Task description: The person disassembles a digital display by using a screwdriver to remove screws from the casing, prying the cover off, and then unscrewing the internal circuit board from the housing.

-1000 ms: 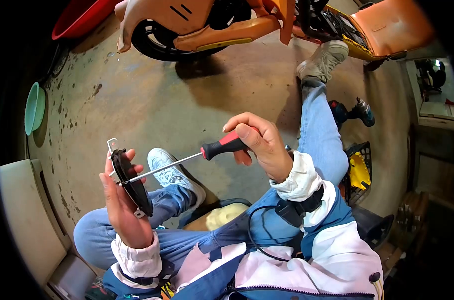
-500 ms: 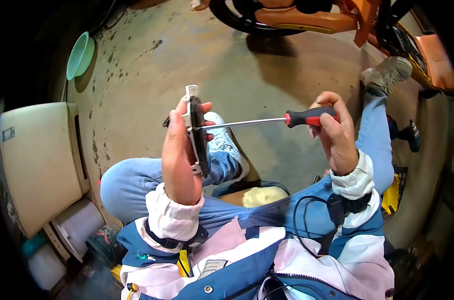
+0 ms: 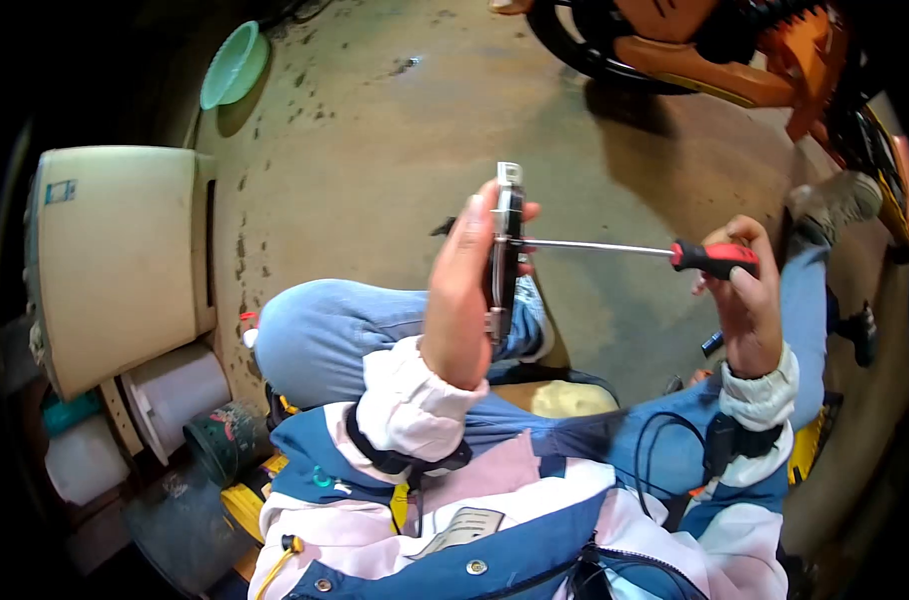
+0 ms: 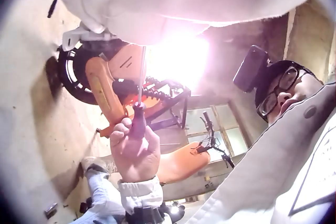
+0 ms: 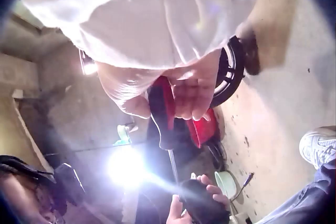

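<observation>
My left hand (image 3: 460,290) holds up a dark, slim, rounded part (image 3: 505,265) with metal tabs at its ends, stood edge-on to the head view. My right hand (image 3: 760,300) grips a screwdriver (image 3: 715,258) by its red and black handle, thumb along it and fingers curled round. The shaft runs nearly level to the left, its tip at the middle of the part, where the very end is hidden. In the right wrist view the part (image 5: 202,203) shows as a black rounded shape between the left fingers. The left wrist view catches the screwdriver (image 4: 138,121) from below.
An orange scooter (image 3: 675,60) stands at the upper right and a pale green basin (image 3: 237,65) at the upper left. On the left are a beige box (image 3: 125,260) and a white bucket (image 3: 180,395). A power drill (image 3: 860,330) lies beyond the outstretched right leg.
The head view has turned, so both hands and the scene appear farther right. The part, tilted before, now stands upright and edge-on, and the screwdriver has swung nearly level, its tip still at the part.
</observation>
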Available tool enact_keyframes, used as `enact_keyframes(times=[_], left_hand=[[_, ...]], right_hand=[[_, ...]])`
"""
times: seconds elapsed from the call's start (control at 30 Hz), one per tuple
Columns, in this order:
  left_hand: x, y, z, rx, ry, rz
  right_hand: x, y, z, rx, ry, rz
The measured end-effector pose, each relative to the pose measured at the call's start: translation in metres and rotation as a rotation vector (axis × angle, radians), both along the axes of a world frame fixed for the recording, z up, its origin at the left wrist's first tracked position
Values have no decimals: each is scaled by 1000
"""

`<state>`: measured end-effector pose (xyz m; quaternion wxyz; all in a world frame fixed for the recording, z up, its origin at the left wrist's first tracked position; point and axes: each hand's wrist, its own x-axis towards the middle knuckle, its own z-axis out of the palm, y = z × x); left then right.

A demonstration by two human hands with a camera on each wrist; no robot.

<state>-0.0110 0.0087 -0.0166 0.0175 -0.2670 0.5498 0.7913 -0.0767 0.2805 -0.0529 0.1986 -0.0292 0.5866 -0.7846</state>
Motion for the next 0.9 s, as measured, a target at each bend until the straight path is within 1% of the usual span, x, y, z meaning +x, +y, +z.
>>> enact_keyframes(times=[0.03, 0.07, 0.13, 0.17, 0.2, 0.27, 0.3, 0.33, 0.4, 0.43, 0.47, 0.53, 0.57, 0.6, 0.7, 0.77, 0.8, 0.87, 0.9], left_hand=[[0, -1, 0, 23, -19, 4], [1, -2, 0, 52, -38, 8], [0, -1, 1, 52, -59, 25], [0, -3, 1, 40, -55, 13], [0, -3, 1, 33, -53, -1], [-1, -3, 4, 29, -57, -6], [-1, -3, 4, 30, -53, -13], [-1, -2, 3, 33, -49, -21], [1, -4, -1, 56, -51, -17], [2, -4, -2, 78, -56, -13], [1, -3, -1, 96, -63, 9], [0, -2, -1, 75, -59, 19], [-1, -1, 1, 62, -55, 23], [0, -3, -1, 68, -40, 5], [0, -3, 1, 70, -46, -4], [0, -3, 1, 59, -29, 10], [0, -3, 0, 61, -28, 8], [1, -3, -2, 76, -25, 28], [0, -3, -2, 71, -24, 32]], right_hand=[[1, -1, 4, 20, -21, -5], [1, -4, 3, 35, 11, -2], [1, -2, 1, 70, -17, 17], [-4, 11, -4, 160, -24, 129], [-4, 11, -4, 153, -23, 136], [-3, 10, -5, 169, -52, 58], [-1, 8, -5, 118, 4, 12], [0, 2, -3, 121, 4, 12], [0, -5, 0, 26, 64, -55], [-1, 2, -3, 30, 28, -5], [1, 0, -2, 97, 56, -15], [0, -1, -4, 70, 32, -28], [-1, 7, -4, 184, 33, 48], [-1, 7, -3, 200, 13, 37], [-3, 9, -5, 201, 64, 60], [-3, 1, -3, 32, 209, 29], [-4, 1, -3, 35, 211, 27], [-5, 2, -1, 25, 210, 100], [-2, -4, -1, 31, 157, 32]])
